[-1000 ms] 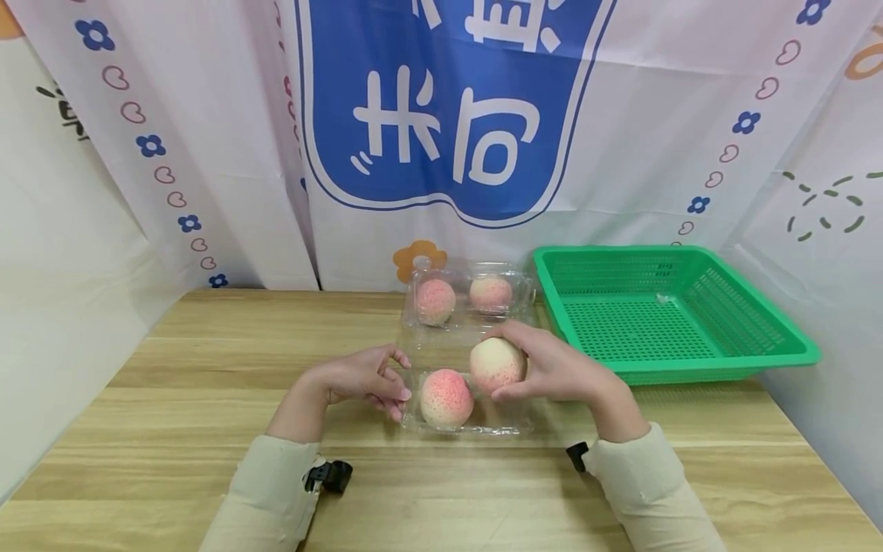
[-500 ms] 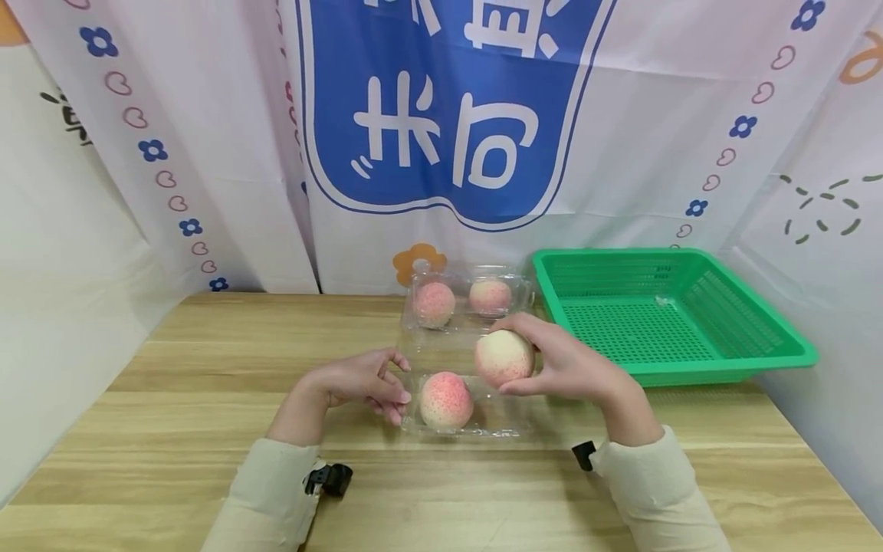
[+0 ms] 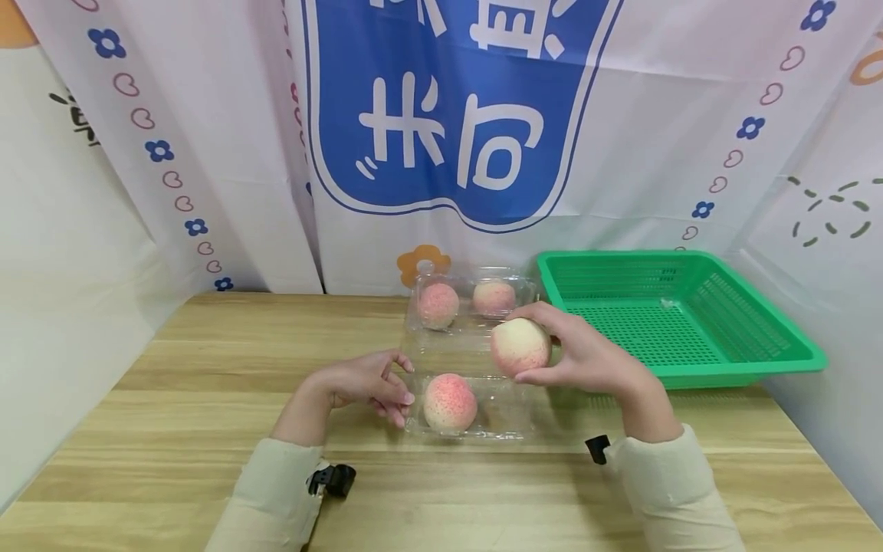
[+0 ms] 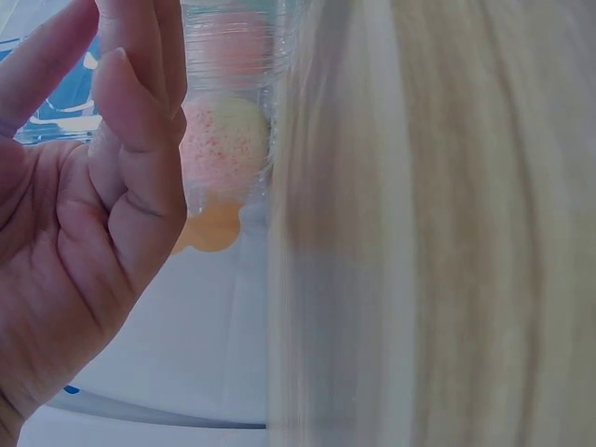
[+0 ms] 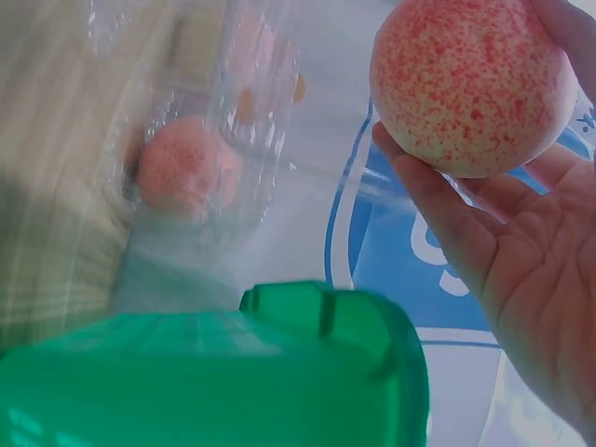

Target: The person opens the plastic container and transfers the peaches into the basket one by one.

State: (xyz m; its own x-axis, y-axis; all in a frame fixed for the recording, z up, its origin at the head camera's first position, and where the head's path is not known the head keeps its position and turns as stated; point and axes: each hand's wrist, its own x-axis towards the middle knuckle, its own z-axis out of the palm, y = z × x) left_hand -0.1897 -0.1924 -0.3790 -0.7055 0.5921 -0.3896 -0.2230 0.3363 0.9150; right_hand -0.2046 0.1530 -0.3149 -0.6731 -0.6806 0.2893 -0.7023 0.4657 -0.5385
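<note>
Pinched between the thumb and fingers of my right hand is a pale-pink peach, lifted above the near half of a clear plastic clamshell box. The right wrist view shows its red-speckled side with the fingers around it. Inside the near half sits another pink peach, on the left. My left hand lies at the box's left edge, its loosely bent fingers touching or almost touching the rim. Two more peaches, one on the left and one on the right, sit behind clear plastic at the back.
A green perforated basket stands at the back right, just beside the box; only a small whitish scrap shows in it. Behind the wooden table hangs a printed white cloth. Black wrist cameras sit at both cuffs.
The right hand has raised its peach from the near half of the box and carried it a little to the right and away. The left hand has stayed at the rim.
</note>
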